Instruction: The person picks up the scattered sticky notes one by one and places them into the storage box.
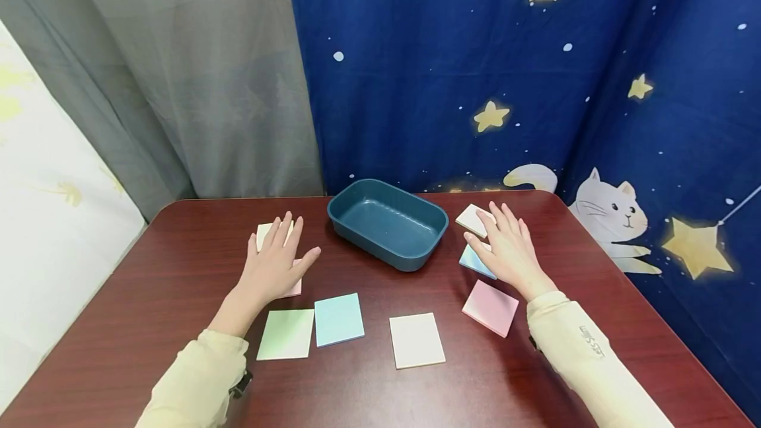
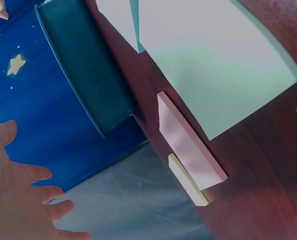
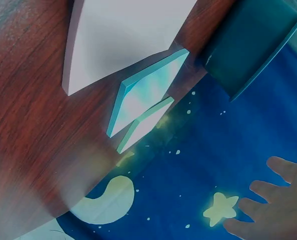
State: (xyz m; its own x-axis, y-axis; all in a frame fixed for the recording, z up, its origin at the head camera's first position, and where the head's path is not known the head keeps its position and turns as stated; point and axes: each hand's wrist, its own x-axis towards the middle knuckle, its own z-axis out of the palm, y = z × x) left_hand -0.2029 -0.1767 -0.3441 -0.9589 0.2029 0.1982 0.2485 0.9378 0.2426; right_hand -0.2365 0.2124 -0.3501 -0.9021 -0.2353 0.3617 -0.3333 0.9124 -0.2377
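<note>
My left hand (image 1: 273,266), palm down with fingers spread, hovers over a pale sticky note pad (image 1: 263,235) and a pink pad (image 1: 292,290), partly hiding both. Fingers likewise spread, my right hand (image 1: 507,253) is above a white-looking pad (image 1: 471,220) and a blue pad (image 1: 475,261). Both wrist views show the hands apart from the pads, holding nothing. Nearer the front lie a light green pad (image 1: 285,335), a light blue pad (image 1: 339,320), a cream pad (image 1: 417,342) and a thicker pink pad (image 1: 490,309). Between the hands stands a dark teal bin (image 1: 351,233).
The reddish-brown wooden table (image 1: 380,395) ends at a back edge just behind the bin. A grey curtain (image 1: 208,84) and a blue star-patterned curtain (image 1: 416,84) hang behind it. On each forearm is a cream sleeve (image 1: 594,355).
</note>
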